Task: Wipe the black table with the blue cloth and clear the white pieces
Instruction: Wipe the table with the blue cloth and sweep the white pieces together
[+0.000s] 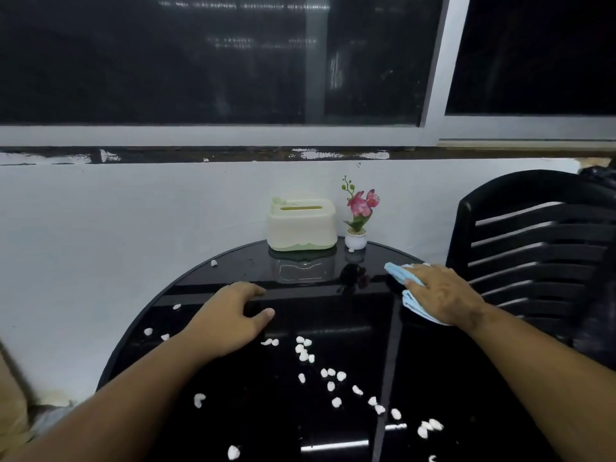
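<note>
Blue cloth (405,278) pressed flat under right hand (443,295) at black counter (333,308) right edge, left hand (230,318) loosely curled, empty, white pieces (303,351) scattered nearer.

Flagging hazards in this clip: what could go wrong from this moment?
The right hand presses the blue cloth close to the small white flower pot; a wide sweep might topple it. Scattered white pieces lie near the round black table's front edge and could be pushed onto the floor.

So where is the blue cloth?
In the head view, the blue cloth lies under the right hand at the table's right edge, beside the black chair.
</note>
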`<state>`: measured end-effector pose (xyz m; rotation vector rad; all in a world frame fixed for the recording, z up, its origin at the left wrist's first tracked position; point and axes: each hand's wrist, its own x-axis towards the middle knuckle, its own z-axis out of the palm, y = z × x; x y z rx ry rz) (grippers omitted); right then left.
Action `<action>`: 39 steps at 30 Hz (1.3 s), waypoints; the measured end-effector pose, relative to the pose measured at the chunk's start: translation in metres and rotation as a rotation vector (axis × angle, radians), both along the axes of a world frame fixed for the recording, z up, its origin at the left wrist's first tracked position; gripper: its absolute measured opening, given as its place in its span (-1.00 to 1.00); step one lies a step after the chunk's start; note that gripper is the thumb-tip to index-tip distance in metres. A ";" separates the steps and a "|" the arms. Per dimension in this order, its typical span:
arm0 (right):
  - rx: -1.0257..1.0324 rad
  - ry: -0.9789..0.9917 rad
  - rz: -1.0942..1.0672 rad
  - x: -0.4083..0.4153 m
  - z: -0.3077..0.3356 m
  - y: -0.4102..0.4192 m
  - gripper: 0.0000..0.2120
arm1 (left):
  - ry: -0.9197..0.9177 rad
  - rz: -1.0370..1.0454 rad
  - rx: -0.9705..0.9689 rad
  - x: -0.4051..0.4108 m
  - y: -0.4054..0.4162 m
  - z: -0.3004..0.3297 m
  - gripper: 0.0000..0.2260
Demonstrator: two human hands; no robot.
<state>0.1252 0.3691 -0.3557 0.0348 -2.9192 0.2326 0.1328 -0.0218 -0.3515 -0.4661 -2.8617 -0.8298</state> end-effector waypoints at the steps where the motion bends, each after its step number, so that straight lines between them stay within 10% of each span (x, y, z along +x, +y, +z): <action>1: 0.002 0.009 -0.044 -0.004 -0.002 0.004 -0.60 | -0.008 -0.022 -0.002 -0.005 0.008 0.004 -0.57; 18: 0.253 -0.045 -0.029 -0.033 -0.035 0.017 -0.31 | -0.005 -0.236 -0.060 -0.138 0.196 0.022 -0.50; 39: 0.174 0.003 -0.089 -0.029 -0.032 0.014 -0.30 | 0.112 -0.241 -0.096 -0.180 0.233 0.026 -0.68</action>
